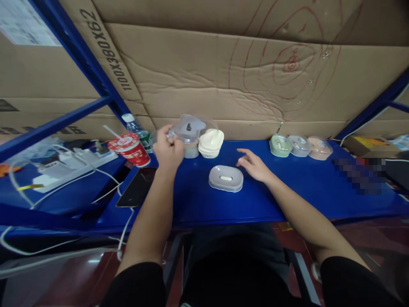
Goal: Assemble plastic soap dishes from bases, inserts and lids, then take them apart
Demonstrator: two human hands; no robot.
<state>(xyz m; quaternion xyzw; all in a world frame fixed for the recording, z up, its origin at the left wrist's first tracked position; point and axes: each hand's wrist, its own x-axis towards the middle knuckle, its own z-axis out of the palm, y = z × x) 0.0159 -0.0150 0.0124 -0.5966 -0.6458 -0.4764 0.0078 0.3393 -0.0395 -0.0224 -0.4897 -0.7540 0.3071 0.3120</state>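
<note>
Grey oval dish [226, 181]: on the blue surface [198, 209], upright, in front of the person and between the two hands; a pale, elongated piece sits in its middle.
Clear plastic cover [187, 133]: raised at the left hand, slightly blurred, dark mark on it.
Left hand [168, 149]: palm down, knuckles up, forearm reaching forward; fingers curled, pinched narrow on the near edge of the cover.
Right hand [254, 165]: beyond the dish, to its right; forearm angled inward, index finger extended toward the left, thumb a little apart from it, other fingers folded; nothing held.
Cream stack [211, 144]: several nested pale pieces, just right of the cover.
Stacked dishes [191, 152]: grey and pinkish layers, partly hidden below the cover.
Lidded containers, right: green [280, 146], grey [299, 146] and pink [320, 148], side by side near the back edge.
Left side: red paper cup [137, 154] with straw, water bottle [143, 135] just behind it; black flat device [137, 188] near the left forearm; white power strip [73, 172] farther left.
Backdrop: cardboard [179, 55] with red rings drawn on it.
</note>
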